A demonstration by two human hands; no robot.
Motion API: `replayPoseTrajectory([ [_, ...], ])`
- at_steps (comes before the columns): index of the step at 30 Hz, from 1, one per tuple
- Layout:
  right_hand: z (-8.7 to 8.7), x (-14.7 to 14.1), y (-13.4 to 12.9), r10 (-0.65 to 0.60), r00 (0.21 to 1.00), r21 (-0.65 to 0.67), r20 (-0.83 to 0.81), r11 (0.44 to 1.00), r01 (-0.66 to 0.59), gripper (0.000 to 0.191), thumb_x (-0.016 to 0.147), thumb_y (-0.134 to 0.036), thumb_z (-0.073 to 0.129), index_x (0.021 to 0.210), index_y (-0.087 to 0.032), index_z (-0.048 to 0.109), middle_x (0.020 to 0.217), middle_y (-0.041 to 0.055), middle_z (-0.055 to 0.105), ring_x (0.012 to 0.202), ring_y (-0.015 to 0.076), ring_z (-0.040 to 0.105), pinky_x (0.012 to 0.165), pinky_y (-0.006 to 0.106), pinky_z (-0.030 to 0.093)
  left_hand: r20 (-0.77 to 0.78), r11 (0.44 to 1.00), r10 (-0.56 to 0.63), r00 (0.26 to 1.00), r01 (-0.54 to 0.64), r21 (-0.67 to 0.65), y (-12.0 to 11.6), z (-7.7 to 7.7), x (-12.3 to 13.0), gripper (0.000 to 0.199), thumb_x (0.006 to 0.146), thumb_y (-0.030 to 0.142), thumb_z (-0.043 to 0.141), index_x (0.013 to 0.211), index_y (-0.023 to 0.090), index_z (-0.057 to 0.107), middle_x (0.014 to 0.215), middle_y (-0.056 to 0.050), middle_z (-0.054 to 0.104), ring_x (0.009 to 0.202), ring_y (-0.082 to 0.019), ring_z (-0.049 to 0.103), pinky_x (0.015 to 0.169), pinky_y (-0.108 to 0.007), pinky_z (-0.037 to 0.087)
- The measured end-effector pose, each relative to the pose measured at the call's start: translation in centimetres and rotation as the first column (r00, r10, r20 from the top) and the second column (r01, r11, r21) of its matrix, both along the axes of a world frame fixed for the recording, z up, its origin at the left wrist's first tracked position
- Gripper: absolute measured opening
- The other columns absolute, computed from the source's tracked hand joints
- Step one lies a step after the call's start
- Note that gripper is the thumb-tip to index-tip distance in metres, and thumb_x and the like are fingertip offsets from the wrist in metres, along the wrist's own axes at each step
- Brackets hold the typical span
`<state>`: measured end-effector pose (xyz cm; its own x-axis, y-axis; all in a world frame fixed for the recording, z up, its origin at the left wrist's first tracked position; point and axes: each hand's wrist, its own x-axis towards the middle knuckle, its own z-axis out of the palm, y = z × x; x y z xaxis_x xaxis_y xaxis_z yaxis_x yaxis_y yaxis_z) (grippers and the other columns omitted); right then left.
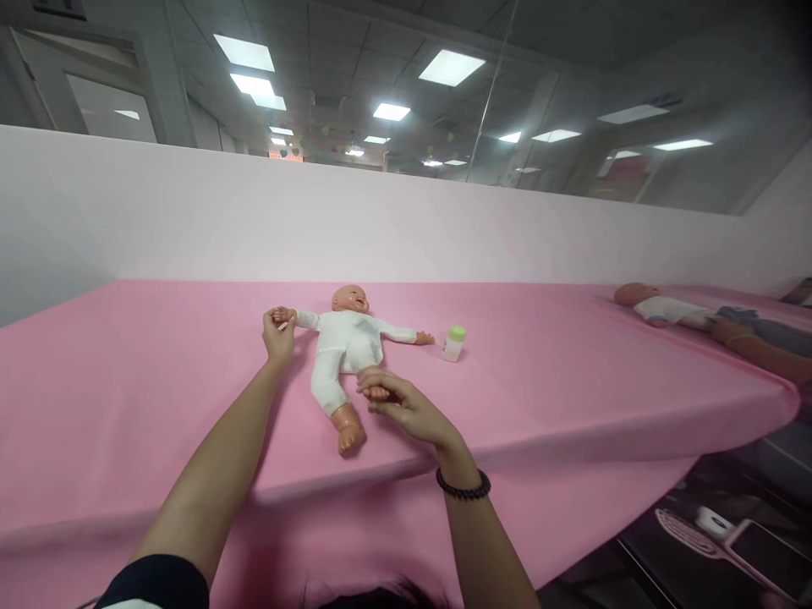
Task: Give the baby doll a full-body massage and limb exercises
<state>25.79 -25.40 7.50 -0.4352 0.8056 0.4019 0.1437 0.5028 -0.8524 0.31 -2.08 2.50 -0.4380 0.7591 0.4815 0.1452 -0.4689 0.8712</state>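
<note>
A baby doll [346,334] with a white cloth body lies on its back on the pink cloth, head toward the wall. My left hand [279,332] pinches the doll's hand at the left, with that arm stretched out sideways. My right hand [406,406] is wrapped round the doll's foot at the right, and that leg is bent up. The doll's other leg lies straight toward me, its foot bare. Just beyond the doll's right-side hand stands a small clear bottle [452,344] with a green cap, touched by neither hand.
Pink cloth [539,372] covers the table and hangs over its front edge. A white wall [381,220] with glass above runs behind. At the far right another doll [660,306] lies near another person's arm [761,351]. A phone-like object [770,554] lies low at right.
</note>
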Motion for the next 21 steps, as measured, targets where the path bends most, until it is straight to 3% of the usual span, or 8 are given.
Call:
replayPoseTrajectory([
  [3, 0.7, -1.8, 2.4, -0.022, 0.997, 0.016, -0.069, 1.000, 0.023, 0.022, 0.093, -0.026, 0.061, 0.115, -0.025, 0.064, 0.119, 0.0042, 0.061, 0.106, 0.0168, 0.059, 0.093, 0.032, 0.053, -0.175, 0.986, -0.044, 0.984, 0.071, 0.151, -1.3, 0.3, 1.5, 0.033, 0.086, 0.021, 0.068, 0.116, 0.024, 0.055, 0.119, -0.006, 0.066, 0.109, -0.020, 0.064, 0.097, -0.035, 0.053],
  [6, 0.3, -3.5, 4.9, -0.038, 0.995, 0.023, -0.091, 0.999, 0.040, 0.024, 0.089, -0.022, 0.060, 0.113, -0.023, 0.063, 0.115, 0.0041, 0.060, 0.107, 0.0168, 0.058, 0.096, 0.032, 0.052, -0.359, 0.973, -0.017, 0.933, 0.098, 0.208, -2.4, 0.4, 2.6, 0.028, 0.090, 0.023, 0.063, 0.118, 0.023, 0.059, 0.116, -0.006, 0.069, 0.107, -0.021, 0.064, 0.098, -0.036, 0.051],
  [11, -0.6, -4.8, 6.6, -0.056, 0.998, 0.077, 0.004, 0.996, 0.055, 0.024, 0.086, -0.012, 0.055, 0.106, -0.020, 0.062, 0.113, 0.0042, 0.061, 0.111, 0.0174, 0.056, 0.106, 0.036, 0.044, -0.689, 0.935, -0.001, 0.725, 0.245, 0.256, -2.9, 0.0, 3.0, 0.020, 0.099, 0.031, 0.054, 0.111, 0.022, 0.066, 0.110, -0.009, 0.073, 0.103, -0.024, 0.066, 0.094, -0.039, 0.050],
  [13, -0.5, -4.6, 6.0, -0.072, 0.997, 0.080, 0.006, 0.994, 0.072, 0.023, 0.086, -0.012, 0.054, 0.107, -0.020, 0.061, 0.114, 0.0045, 0.060, 0.111, 0.0176, 0.056, 0.105, 0.036, 0.045, -0.718, 0.939, 0.012, 0.696, 0.239, 0.248, -2.8, -0.2, 2.9, 0.022, 0.100, 0.031, 0.051, 0.112, 0.021, 0.066, 0.111, -0.010, 0.073, 0.103, -0.025, 0.066, 0.093, -0.040, 0.050],
  [17, 0.3, -3.2, 3.0, -0.034, 0.999, 0.040, 0.000, 0.999, 0.034, 0.028, 0.093, -0.020, 0.058, 0.121, -0.023, 0.059, 0.120, 0.0063, 0.058, 0.112, 0.0189, 0.055, 0.101, 0.034, 0.047, -0.576, 0.972, 0.003, 0.817, 0.132, 0.193, -2.0, -0.4, 2.2, 0.026, 0.094, 0.027, 0.060, 0.120, 0.022, 0.060, 0.116, -0.009, 0.070, 0.107, -0.025, 0.064, 0.095, -0.039, 0.050],
  [21, 0.5, -0.7, -0.4, -0.031, 0.999, -0.004, 0.040, 1.000, 0.031, 0.024, 0.094, -0.024, 0.064, 0.117, -0.023, 0.059, 0.118, 0.0055, 0.058, 0.112, 0.0188, 0.055, 0.102, 0.033, 0.044, -0.188, 1.000, -0.011, 0.982, 0.016, 0.022, -0.5, -0.4, 1.1, 0.032, 0.086, 0.021, 0.069, 0.114, 0.022, 0.055, 0.113, -0.007, 0.066, 0.098, -0.020, 0.064, 0.088, -0.033, 0.052],
])
